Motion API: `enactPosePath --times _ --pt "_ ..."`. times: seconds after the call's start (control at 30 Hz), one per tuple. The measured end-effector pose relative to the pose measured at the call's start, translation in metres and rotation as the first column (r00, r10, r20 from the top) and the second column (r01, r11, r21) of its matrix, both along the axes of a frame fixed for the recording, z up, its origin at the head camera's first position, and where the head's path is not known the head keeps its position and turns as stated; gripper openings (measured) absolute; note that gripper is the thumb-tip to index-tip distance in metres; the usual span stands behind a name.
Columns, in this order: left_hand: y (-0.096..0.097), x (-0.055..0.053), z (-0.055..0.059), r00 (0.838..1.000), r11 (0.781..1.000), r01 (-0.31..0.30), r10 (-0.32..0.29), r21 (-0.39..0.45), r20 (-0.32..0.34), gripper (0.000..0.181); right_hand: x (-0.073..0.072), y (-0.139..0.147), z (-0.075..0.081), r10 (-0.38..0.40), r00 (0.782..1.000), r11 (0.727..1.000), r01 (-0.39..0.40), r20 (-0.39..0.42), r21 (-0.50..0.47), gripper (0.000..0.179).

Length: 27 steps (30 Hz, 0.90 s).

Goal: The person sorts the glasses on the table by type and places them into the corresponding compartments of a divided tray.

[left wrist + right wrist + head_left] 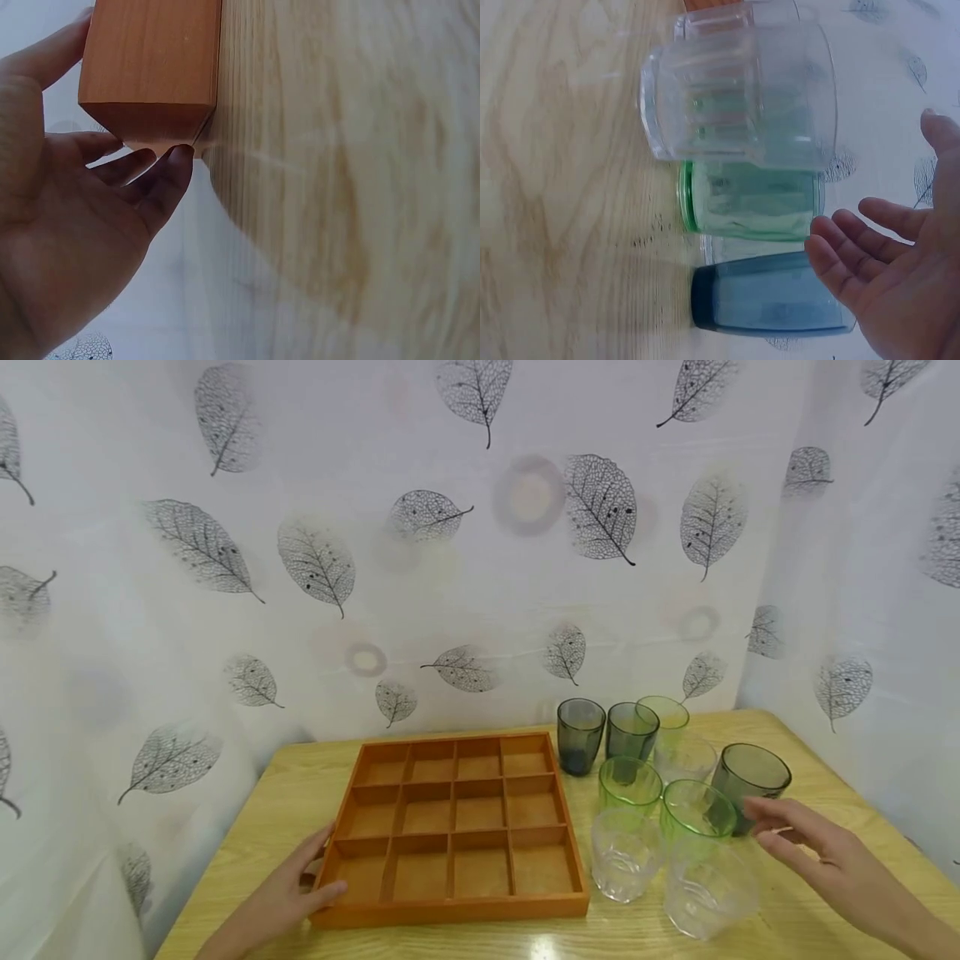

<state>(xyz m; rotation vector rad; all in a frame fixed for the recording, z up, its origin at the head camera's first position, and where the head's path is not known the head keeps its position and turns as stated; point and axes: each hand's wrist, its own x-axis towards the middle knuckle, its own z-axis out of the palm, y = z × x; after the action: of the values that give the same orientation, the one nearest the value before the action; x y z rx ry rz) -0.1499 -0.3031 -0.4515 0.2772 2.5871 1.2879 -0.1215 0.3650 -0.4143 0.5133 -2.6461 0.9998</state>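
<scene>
A brown wooden tray (480, 910), divided into several square compartments, lies on the table. Its near left corner is held by my left hand (281, 889), thumb over the rim and fingers along the outer left side. To the tray's right stand upright glasses in three kinds: dark grey ones, green ones and clear ones. My right hand (832, 864) hovers with loosely bent fingers beside the nearest dark glass (753, 772), holding nothing. Left of that glass is a green glass (697, 814), and nearer me a clear glass (708, 893). In the right wrist view the fingertips overlap the dark glass (780, 296); contact is unclear.
Two dark glasses (579, 739) stand at the back, by the tray's far right corner. Another clear glass (624, 860) is close to the tray's right side. Leaf-printed white cloth (450, 585) hangs behind and beside the wooden table (258, 827).
</scene>
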Motion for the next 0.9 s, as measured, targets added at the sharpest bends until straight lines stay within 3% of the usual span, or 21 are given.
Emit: enactPosePath --times 0.27,0.63,0.9 --pt "0.002 0.000 0.002 0.999 0.999 0.016 -0.014 -0.039 0.037 0.095 0.009 -0.021 -0.014 0.013 0.980 1.000 -0.015 0.201 0.008 0.034" --pt "-0.001 -0.001 0.003 0.995 0.999 0.044 -0.046 0.017 0.083 0.100 0.010 -0.020 -0.029 0.138 0.972 0.987 -0.151 0.188 0.059 0.061" --pt "-0.003 -0.002 0.002 0.996 0.998 0.063 -0.065 0.026 0.064 0.101 0.010 -0.026 -0.033 0.151 0.972 0.985 -0.162 0.178 0.050 0.069"
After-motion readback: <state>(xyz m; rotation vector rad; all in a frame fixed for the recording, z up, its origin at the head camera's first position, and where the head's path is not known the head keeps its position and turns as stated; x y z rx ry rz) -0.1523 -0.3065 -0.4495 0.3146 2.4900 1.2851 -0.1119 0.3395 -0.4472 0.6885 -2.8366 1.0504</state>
